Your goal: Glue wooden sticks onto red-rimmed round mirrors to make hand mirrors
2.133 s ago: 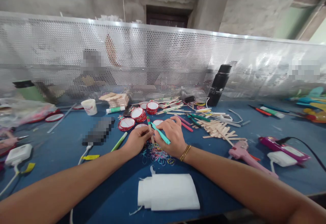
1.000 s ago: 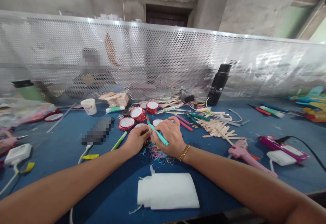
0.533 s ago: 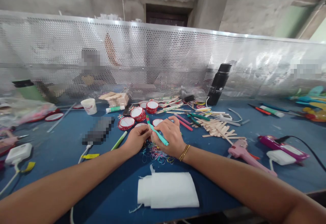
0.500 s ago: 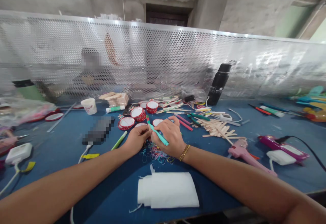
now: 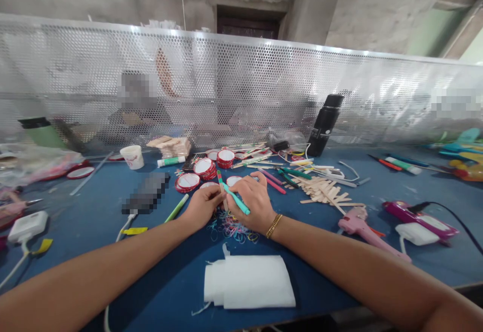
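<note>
Over a blue table (image 5: 169, 284), the left hand (image 5: 202, 208) pinches a flat, red-and-green-tipped wooden stick (image 5: 220, 176); the right hand (image 5: 254, 200) grips a turquoise plastic pen (image 5: 239, 203) right by it. Hardly anything has just moved, so colouring seems unfinished.

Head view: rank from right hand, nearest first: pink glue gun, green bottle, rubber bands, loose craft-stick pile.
1. Rubber bands: just below the right hand in the picture.
2. Loose craft-stick pile: right.
3. Pink glue gun: farther right.
4. Green bottle: far left, back.
</note>
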Motion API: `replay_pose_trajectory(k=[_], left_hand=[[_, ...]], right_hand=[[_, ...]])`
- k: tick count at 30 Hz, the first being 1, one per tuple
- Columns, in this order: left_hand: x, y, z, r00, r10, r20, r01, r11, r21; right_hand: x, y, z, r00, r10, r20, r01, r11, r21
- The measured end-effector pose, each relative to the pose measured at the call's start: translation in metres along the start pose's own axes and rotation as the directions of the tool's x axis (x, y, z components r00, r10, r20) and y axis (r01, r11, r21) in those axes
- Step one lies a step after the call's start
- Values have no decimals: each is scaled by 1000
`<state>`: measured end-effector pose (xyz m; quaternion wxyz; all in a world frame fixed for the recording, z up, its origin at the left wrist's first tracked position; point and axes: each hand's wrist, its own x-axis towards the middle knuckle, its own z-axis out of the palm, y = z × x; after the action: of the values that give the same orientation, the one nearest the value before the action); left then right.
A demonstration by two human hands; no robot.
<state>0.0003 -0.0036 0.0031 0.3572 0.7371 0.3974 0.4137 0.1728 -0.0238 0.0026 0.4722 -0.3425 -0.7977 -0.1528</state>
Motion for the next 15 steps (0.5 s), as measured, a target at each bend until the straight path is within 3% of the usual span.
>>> replay_pose_trajectory(k=[6, 15], left_hand=[[0, 1, 0, 1000, -19, 4, 19, 1000, 4], [0, 0, 1, 1000, 22, 3, -22, 1000, 10]], right_hand=[[0, 2, 0, 999, 39, -27, -39, 999, -12], [1, -3, -2, 1000, -14, 3, 14, 1000, 7]])
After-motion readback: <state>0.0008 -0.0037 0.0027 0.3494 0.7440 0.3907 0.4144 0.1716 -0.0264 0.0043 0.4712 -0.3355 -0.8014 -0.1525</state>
